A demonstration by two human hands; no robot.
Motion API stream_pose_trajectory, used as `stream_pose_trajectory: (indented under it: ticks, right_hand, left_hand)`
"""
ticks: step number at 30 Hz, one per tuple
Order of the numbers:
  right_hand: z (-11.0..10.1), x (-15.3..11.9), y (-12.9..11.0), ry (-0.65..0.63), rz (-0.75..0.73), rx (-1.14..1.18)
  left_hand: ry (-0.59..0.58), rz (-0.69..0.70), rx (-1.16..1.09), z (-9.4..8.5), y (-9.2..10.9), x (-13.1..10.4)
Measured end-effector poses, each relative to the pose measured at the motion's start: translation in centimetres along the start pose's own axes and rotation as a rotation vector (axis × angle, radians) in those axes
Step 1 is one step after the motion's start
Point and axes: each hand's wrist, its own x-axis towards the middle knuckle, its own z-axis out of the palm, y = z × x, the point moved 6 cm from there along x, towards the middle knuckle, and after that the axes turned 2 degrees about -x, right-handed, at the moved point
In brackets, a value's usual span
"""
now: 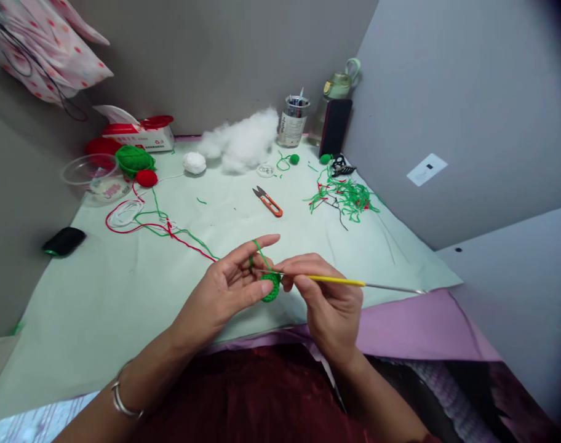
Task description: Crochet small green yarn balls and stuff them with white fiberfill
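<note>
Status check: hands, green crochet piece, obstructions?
Left hand pinching green crochet piece, green yarn over index finger. Right hand gripping yellow-handled hook, tip by the piece. Orange snips beyond, apart from both hands; no obstruction visible.

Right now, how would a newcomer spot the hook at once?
Find the pale green tablecloth, then the right hand above its near edge. That hand pinches the hook, a thin metal rod. Its yellow grip sets it apart from the rounded green crochet piece in the left hand.

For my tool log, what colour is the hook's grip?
The grip is yellow, shown in the head view.
</note>
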Motion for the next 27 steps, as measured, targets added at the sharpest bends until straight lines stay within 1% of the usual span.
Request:
stream_pose_trajectory:
  ticks: [2,3,4,5,6,8,10,11,13,16,19,23,27]
  right_hand:
    - [0.2,-0.5,-0.4,0.012,-0.148,-0.185]
    - [0.4,-0.8,-0.7,0.017,-0.236,-0.277]
    - [0.5,-1.0,-0.9,0.027,-0.313,-0.353]
    - [0.4,-1.1,-1.0,0.032,-0.350,-0.392]
    - [0.2,-1.0,-0.8,0.049,-0.338,-0.380]
    - [-0.7,-0.4,-0.1,0.113,-0.185,-0.220]
    - [-1.5,0.2,0.9,0.188,0.017,0.039]
    - [-1.5,0.4,1.3,0.200,0.100,0.160]
    - [-1.1,0.6,1.9,0.160,0.209,0.306]
    - [-0.5,0.4,2.2,0.087,0.240,0.294]
    - [-0.5,0.1,2.6,0.075,0.261,0.289]
    - [-0.5,0.2,2.9,0.047,0.327,0.374]
    - [-0.6,0.6,2.6,0.020,0.298,0.374]
  left_hand:
    - [0.079,0.032,-0.065,0.1,-0.3,0.1]
    - [0.110,0.022,-0.112,0.2,-0.5,0.1]
    - [0.124,-0.012,-0.172,0.4,-0.8,0.2]
    - [0.122,-0.060,-0.234,0.6,-1.2,0.2]
    - [0.108,-0.113,-0.293,0.8,-1.5,0.2]
    - [0.071,-0.180,-0.372,1.1,-1.5,0.3]
    - [0.071,-0.172,-0.377,0.9,-1.1,0.2]
    - [0.076,-0.157,-0.357,0.8,-0.9,0.2]
    - [0.067,-0.128,-0.284,0.7,-0.5,0.1]
    - [0.001,-0.069,-0.134,0.7,-0.4,-0.1]
    - [-0.043,-0.025,0.014,0.2,-0.3,-0.3]
    - [-0.002,-0.035,0.116,-0.6,0.0,-0.4]
    - [0.031,-0.039,0.144,-0.4,0.6,-0.5]
